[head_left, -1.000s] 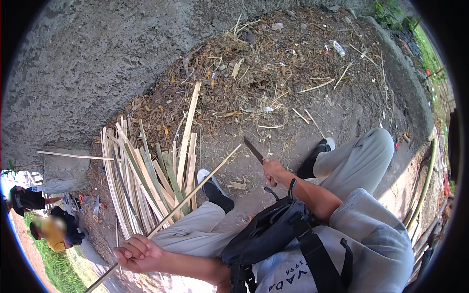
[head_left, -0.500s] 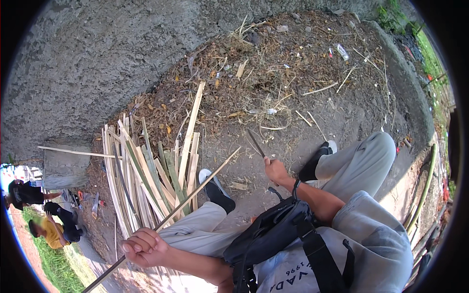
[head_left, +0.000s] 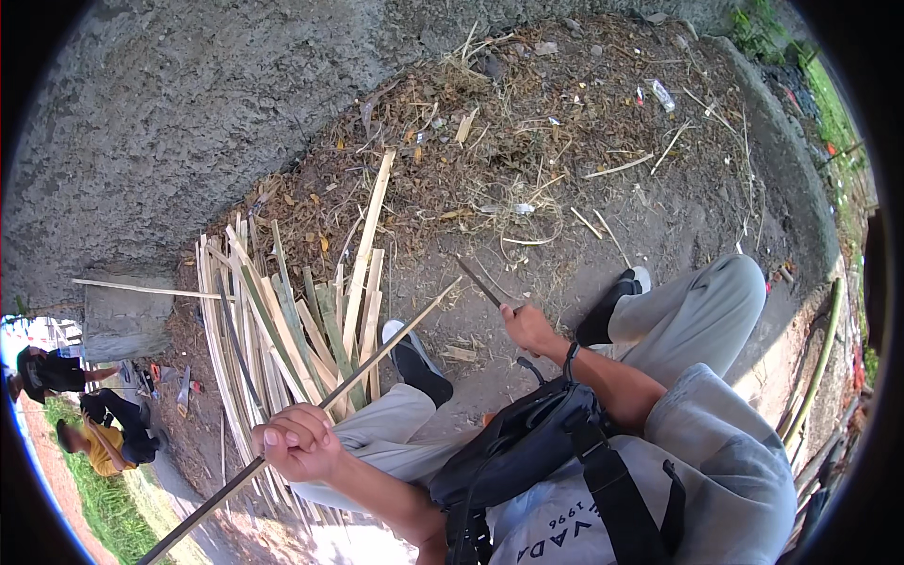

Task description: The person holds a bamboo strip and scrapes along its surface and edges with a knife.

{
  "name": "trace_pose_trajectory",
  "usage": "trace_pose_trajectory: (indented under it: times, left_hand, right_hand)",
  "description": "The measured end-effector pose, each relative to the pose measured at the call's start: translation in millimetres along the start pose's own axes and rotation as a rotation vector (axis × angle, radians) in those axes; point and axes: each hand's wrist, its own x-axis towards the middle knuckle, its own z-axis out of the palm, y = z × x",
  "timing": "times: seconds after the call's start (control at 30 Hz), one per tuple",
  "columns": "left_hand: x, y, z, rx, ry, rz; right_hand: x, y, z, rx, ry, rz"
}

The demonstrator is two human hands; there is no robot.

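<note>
While your left hand (head_left: pixel 299 443) curls its fingers round the long strip (head_left: pixel 414 322), your right hand (head_left: pixel 529 330) clamps the knife (head_left: pixel 480 281) near the strip's far end. If it twists, the strip could snag the bundle (head_left: pixel 282 348) beneath or deflect the blade.

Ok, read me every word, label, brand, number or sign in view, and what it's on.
Pale shirt: dark printed letters and digits, not copied out here.
Clear plastic litter: any print too small to read.
Knife and long strip: no lettering visible.
</note>
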Motion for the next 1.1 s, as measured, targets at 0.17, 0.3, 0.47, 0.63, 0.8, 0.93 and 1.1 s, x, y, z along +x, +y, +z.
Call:
trace_pose_trajectory:
  times: [0.17, 0.3, 0.47, 0.63, 0.8, 0.93, 1.1]
  left_hand:
    - [-0.4, 0.5, -1.0, 0.019, 0.131, -0.032]
    - [-1.0, 1.1, -1.1, 0.031, 0.161, -0.036]
    - [-1.6, 0.8, 2.4, 0.055, 0.173, -0.019]
    - [-2.1, -1.0, 4.7, 0.01, 0.085, 0.003]
    - [-1.7, -0.9, 10.9, 0.022, 0.001, 0.014]
    - [-0.7, -3.6, 18.8, 0.018, -0.071, 0.013]
    - [-1.4, -4.1, 26.7, 0.04, -0.111, 0.02]
  right_hand:
    - [-0.1, -0.2, 4.5, 0.031, -0.065, 0.046]
    - [-0.6, 1.4, 6.8, 0.029, -0.071, 0.034]
    - [-1.0, 1.3, 9.4, 0.061, -0.076, 0.031]
    - [8.8, 8.0, 18.8, 0.126, -0.069, 0.076]
    - [17.0, 10.8, 25.3, 0.096, -0.066, 0.105]
    - [13.7, 3.1, 16.5, 0.113, -0.079, 0.106]
    - [20.0, -5.0, 12.5, 0.181, -0.132, 0.138]
